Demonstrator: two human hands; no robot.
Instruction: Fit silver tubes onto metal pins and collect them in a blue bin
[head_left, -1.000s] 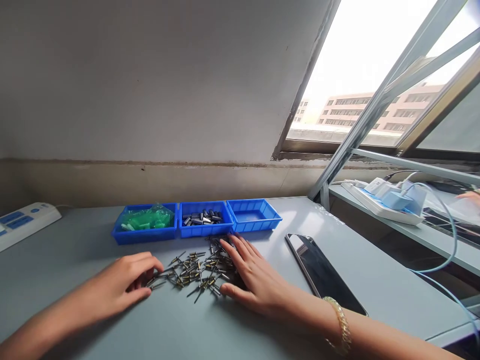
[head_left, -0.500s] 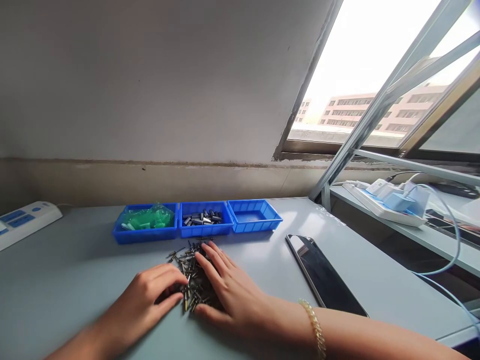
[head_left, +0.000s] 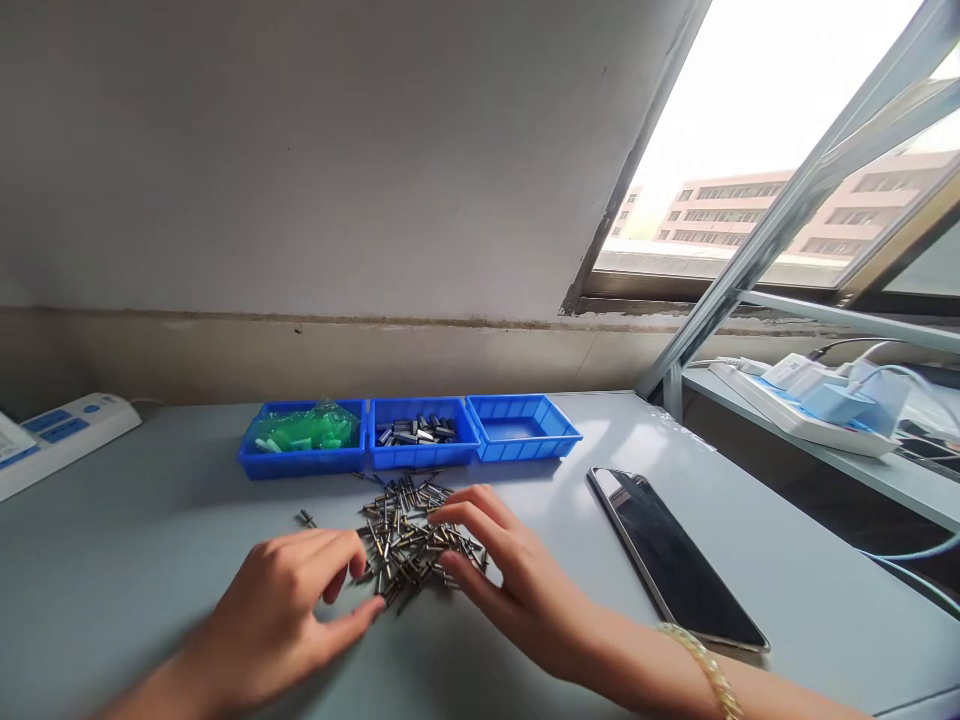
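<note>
Evidently the rivets were being worked between two hands: they lay in a loose pile (head_left: 401, 540) on the worktop (head_left: 187, 520), crossing one another at all angles. The left hand (head_left: 304, 600) was at the pile's left edge, its fingers curled but parted from the thumb, with no rivet visibly gripped. The right hand (head_left: 517, 575) arched over the pile's right edge, its fingers also spread from the thumb; whether the tips pressed on any rivets could not be told.

Behind the pile stood three bins: the left bin (head_left: 304, 462) with green parts (head_left: 322, 428) in it, the middle bin (head_left: 424, 457) with metal pieces (head_left: 420, 430), and the right bin (head_left: 525, 447). A phone (head_left: 679, 555) lay right of the pile, and a stray rivet (head_left: 306, 519) left of it.

Done well, such handling probably called for cupped fingers kept low, so that thin stems did not slip beneath them, and for even, gentle pressure from both sides of the pile. Pushing hard from one side could have scattered the edge pieces, and the stray one seemed best drawn in separately. Tangled stems likely needed teasing apart rather than squeezing.
</note>
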